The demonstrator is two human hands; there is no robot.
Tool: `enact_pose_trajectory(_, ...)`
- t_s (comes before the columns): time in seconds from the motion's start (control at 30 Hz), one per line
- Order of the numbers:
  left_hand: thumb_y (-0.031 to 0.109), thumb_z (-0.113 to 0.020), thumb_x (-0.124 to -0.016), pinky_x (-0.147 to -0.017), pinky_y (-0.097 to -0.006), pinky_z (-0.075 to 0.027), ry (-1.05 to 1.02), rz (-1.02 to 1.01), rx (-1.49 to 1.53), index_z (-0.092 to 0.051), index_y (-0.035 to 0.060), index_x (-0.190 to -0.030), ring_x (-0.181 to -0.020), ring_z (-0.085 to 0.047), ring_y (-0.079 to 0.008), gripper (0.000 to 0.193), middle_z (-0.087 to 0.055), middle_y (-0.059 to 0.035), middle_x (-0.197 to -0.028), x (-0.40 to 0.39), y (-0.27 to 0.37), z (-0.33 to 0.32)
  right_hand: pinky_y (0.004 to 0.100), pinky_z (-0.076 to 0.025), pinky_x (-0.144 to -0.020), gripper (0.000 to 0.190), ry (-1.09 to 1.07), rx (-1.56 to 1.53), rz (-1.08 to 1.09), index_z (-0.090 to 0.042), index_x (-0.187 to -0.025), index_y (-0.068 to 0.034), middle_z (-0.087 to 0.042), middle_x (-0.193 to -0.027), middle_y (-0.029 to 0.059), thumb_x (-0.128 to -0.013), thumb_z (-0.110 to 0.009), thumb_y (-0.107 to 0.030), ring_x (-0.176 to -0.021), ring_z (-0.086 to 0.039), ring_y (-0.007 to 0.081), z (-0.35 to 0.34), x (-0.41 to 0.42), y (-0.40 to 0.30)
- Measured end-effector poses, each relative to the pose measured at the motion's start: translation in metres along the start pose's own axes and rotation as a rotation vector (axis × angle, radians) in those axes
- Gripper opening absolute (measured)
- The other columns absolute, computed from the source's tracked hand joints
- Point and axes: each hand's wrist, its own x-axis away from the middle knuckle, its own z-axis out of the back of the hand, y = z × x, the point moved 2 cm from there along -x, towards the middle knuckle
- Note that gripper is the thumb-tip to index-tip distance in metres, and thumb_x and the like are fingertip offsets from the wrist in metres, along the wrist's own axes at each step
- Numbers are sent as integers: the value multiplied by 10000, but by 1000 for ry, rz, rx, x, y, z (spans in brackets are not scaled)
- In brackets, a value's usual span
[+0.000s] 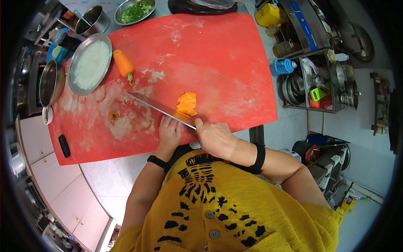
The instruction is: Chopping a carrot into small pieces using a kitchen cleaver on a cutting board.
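My right hand grips the handle end of a large kitchen knife, whose blade points up and to the left over the red cutting board. My left hand is bent close beside the blade, near the board's front edge; whether its fingers hold anything is hidden. Just beyond the blade lies a small pile of orange carrot slices, partly covered by the knife. A cut-off carrot end rests on the board's left part. Farther back, a carrot piece with a green stem lies beside an oval metal plate of white shreds or grains.
A bowl of chopped greens, a metal pot and a black plastic bag stand behind the board. A brown-lined metal bowl and a small white dish are at the left, near a black object. Shelves with cookware stand at right.
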Motion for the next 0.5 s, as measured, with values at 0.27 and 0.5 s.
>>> enact_pose_trajectory(0.27,65,-628,-784,-921,-464,-450,-28,13,-29,-624,-20,-1070,-1032,-552,-381,299,-598,-183,-1079,6,-6,-3,431,-527,-618,199,-47,-15,4,-509,-985,59,-667,-761,203,-808,-487,-30,-737,-671,355,-2,-7,-4)
enact_pose_trajectory(0.5,41,-626,-785,-958,-457,-439,-9,-11,-32,-624,-20,-1066,-1090,-540,-374,288,-591,-183,-1126,6,-6,-5,440,-526,-602,266,0,-29,0,-510,-1016,65,-665,-757,212,-784,-532,-63,-708,-670,355,-19,-26,0)
